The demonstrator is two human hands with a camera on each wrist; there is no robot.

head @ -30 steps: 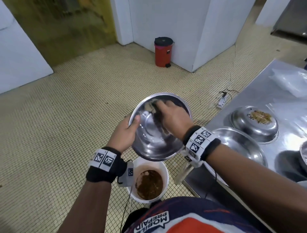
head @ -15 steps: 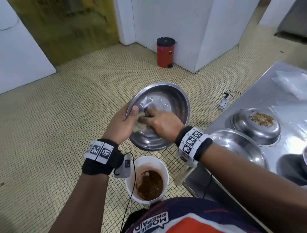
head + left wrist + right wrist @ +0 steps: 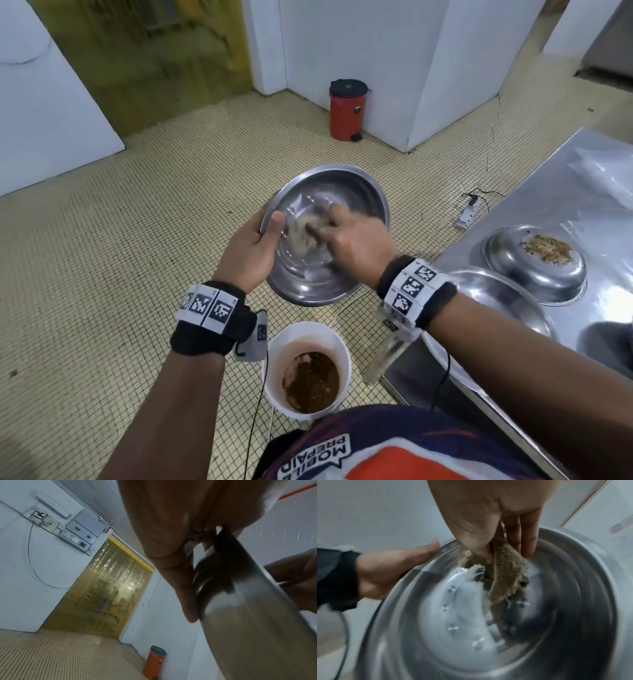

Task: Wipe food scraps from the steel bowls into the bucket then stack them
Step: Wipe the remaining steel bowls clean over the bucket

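Right hand grips a tan cloth and holds it against the inside of the steel bowl. Left hand grasps the bowl's near-left rim, thumb over the edge, bowl tilted above the floor. White bucket with brown scraps stands directly below. Two more bowls rest on the steel table to the right.
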